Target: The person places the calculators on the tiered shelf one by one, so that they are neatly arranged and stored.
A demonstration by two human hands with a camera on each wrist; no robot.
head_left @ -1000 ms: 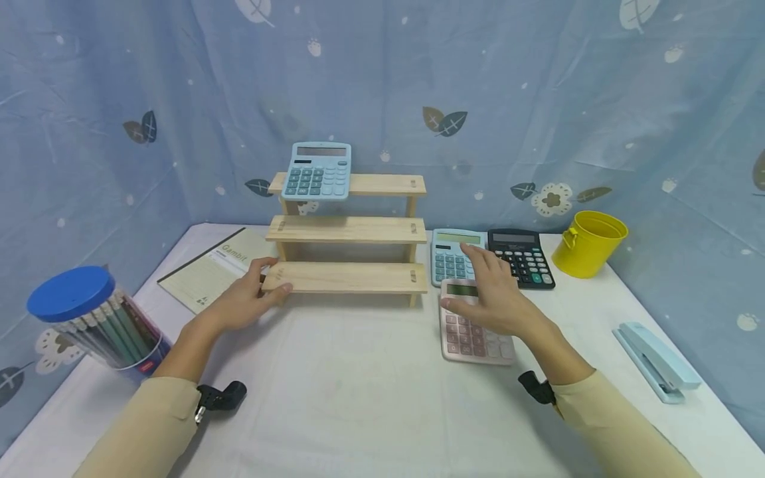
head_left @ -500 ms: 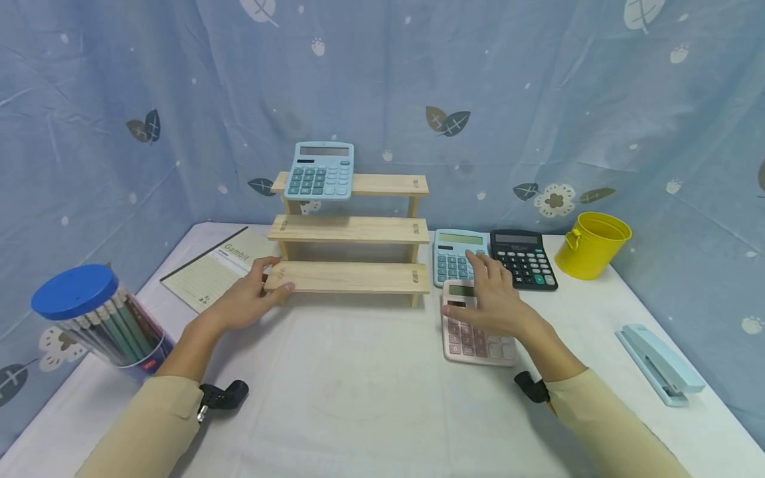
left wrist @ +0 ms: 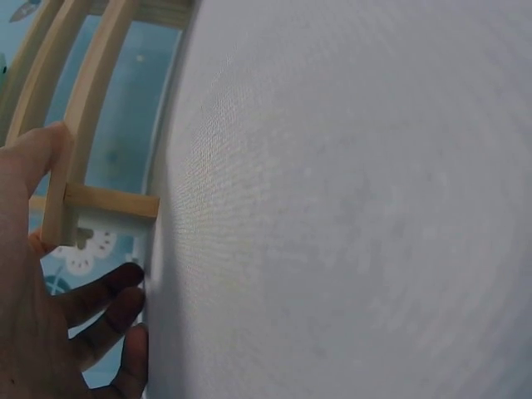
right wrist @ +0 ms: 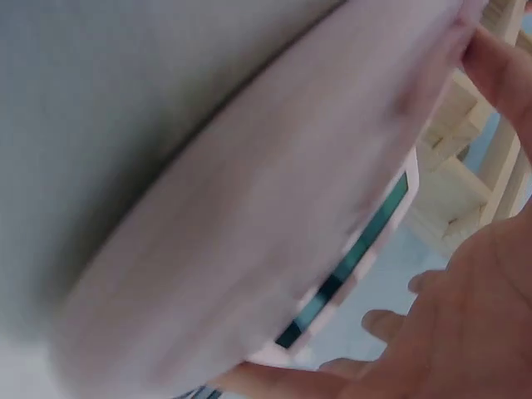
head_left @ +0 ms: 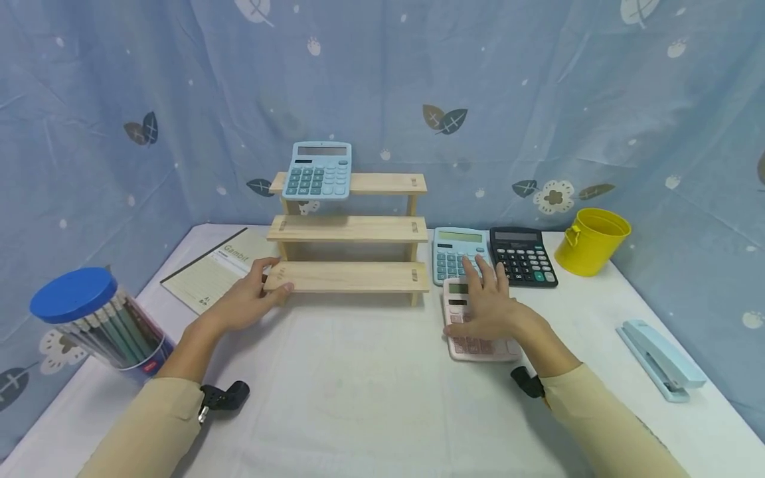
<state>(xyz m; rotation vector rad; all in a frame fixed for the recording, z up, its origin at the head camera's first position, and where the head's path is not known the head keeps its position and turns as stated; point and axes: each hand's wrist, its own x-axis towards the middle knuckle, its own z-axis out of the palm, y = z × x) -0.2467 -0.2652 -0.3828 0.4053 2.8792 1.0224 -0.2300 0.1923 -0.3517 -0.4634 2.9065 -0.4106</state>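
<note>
My left hand (head_left: 251,299) pinches the left end of the lowest step of a three-tier wooden stand (head_left: 346,277) between thumb and forefinger; in the left wrist view the other fingers (left wrist: 104,299) sit apart from the wood. Spread across a pink calculator (head_left: 454,302), my right hand (head_left: 493,312) has its thumb on the left edge. In the right wrist view thumb and a finger meet opposite edges of this calculator (right wrist: 216,249). A light-blue calculator (head_left: 319,170) leans on the top tier. Another light-blue calculator (head_left: 448,255) and a black calculator (head_left: 522,259) lie behind the right hand.
At far right are a yellow bucket (head_left: 592,242) and a light-blue stapler (head_left: 660,362). A notepad (head_left: 209,269) lies left of the stand, and a blue-lidded tub of pencils (head_left: 107,325) stands in front of it. Blue curtains (head_left: 382,86) border the white table.
My right hand has drawn back and lowered onto the pink calculator, which has turned slightly with its near edge shifting right. The left hand keeps its place on the stand.
</note>
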